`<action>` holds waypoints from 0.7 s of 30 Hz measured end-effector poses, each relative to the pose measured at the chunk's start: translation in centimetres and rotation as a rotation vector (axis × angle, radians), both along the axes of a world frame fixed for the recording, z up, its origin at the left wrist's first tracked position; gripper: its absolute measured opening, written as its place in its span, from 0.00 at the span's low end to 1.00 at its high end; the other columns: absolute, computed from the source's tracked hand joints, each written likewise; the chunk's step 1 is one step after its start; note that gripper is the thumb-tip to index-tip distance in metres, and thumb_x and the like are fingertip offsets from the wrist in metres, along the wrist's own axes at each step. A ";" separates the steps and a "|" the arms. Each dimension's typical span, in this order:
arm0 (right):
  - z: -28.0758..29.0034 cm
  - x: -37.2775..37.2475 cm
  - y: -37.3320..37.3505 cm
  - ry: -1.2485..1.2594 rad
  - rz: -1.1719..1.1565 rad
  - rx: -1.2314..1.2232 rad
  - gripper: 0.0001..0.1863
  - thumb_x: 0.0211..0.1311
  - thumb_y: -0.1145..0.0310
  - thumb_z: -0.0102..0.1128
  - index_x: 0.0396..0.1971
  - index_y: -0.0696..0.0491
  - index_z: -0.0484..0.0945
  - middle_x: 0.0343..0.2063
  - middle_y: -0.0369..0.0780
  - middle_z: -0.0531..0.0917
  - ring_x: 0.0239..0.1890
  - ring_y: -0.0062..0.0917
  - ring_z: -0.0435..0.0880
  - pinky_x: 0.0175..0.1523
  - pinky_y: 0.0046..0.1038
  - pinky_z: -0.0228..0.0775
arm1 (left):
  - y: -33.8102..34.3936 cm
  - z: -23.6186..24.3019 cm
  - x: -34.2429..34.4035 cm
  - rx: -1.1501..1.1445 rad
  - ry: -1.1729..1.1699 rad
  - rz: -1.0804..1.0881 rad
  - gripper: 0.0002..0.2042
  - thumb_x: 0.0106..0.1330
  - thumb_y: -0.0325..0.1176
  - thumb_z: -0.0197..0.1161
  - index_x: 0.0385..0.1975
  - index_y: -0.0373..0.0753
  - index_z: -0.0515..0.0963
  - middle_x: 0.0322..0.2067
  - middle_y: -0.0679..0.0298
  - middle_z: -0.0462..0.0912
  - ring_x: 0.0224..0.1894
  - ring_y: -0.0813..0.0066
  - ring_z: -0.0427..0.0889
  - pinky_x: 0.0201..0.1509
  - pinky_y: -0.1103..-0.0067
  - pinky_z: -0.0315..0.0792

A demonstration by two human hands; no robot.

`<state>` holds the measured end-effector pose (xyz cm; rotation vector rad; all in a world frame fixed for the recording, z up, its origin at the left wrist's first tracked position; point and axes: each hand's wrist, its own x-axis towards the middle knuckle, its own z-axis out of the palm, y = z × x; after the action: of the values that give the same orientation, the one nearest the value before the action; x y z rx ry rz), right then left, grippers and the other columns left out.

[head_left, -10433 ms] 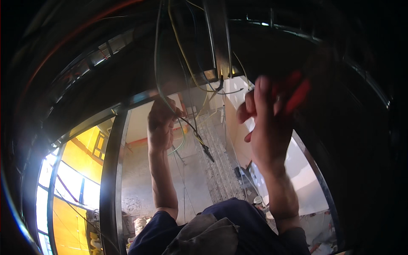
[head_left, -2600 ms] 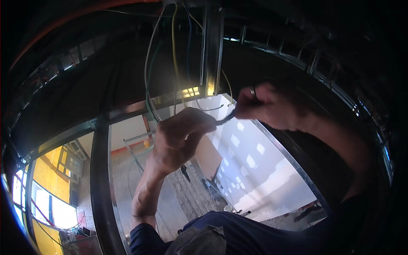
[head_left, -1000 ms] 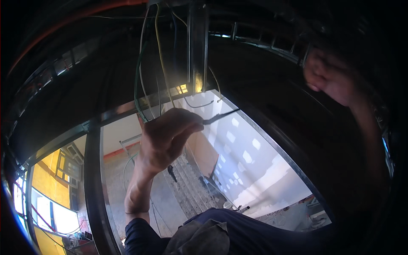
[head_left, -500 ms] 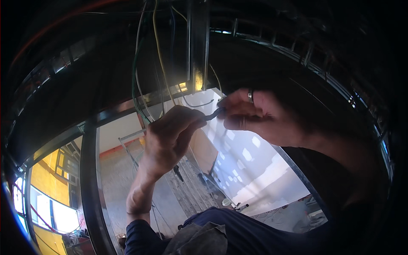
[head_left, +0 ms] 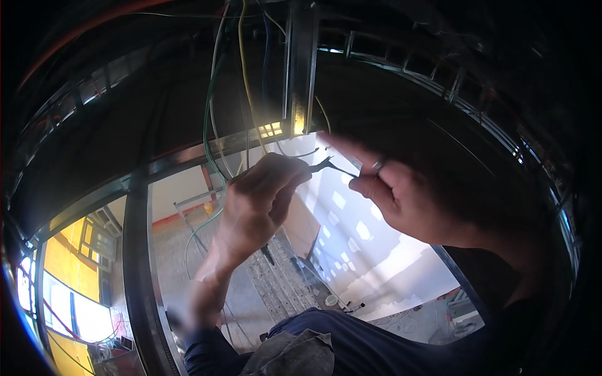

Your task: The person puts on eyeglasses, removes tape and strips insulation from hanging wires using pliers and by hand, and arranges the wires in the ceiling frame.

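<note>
My left hand (head_left: 258, 202) is closed in a pinch around a dark wire end (head_left: 320, 165) at the middle of the view. From its tip a thin dark strip (head_left: 343, 170) runs down-right to my right hand (head_left: 395, 194), whose thumb grips it while the index finger stretches upward, blurred. A ring is on one right finger. Yellow (head_left: 244, 94), green (head_left: 207, 141), grey and blue wires hang from above, behind and beside my left hand. Two short cut wire ends (head_left: 313, 151) dangle just above the joint.
A metal channel (head_left: 300, 62) drops to a crossbeam (head_left: 166, 160); a thick post (head_left: 139, 263) stands left. Below are a patched white board (head_left: 389, 269), a rough grey floor (head_left: 276, 276) and small clutter. A yellow wall with bright windows (head_left: 72, 250) shows lower left. Dark framing surrounds me.
The red tool earlier in my right hand is out of it. That hand returned from the upper right and has since moved slightly down-right, stretching the dark strip; my left hand stays pinched.
</note>
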<state>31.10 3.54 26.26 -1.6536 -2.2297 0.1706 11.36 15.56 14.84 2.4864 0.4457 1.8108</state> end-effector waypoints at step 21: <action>-3.8 5.0 5.7 -0.069 0.295 0.137 0.07 0.68 0.70 0.60 0.36 0.57 0.84 0.30 0.39 0.87 0.29 0.23 0.85 0.35 0.26 0.74 | 0.2 -0.1 0.6 0.035 -0.058 -0.030 0.10 0.55 0.15 0.68 0.36 0.33 0.82 0.32 0.57 0.84 0.34 0.64 0.86 0.36 0.75 0.80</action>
<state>36.15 9.24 22.46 -1.2733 -2.4689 0.0346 12.00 15.72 14.74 2.4409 0.3756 1.8903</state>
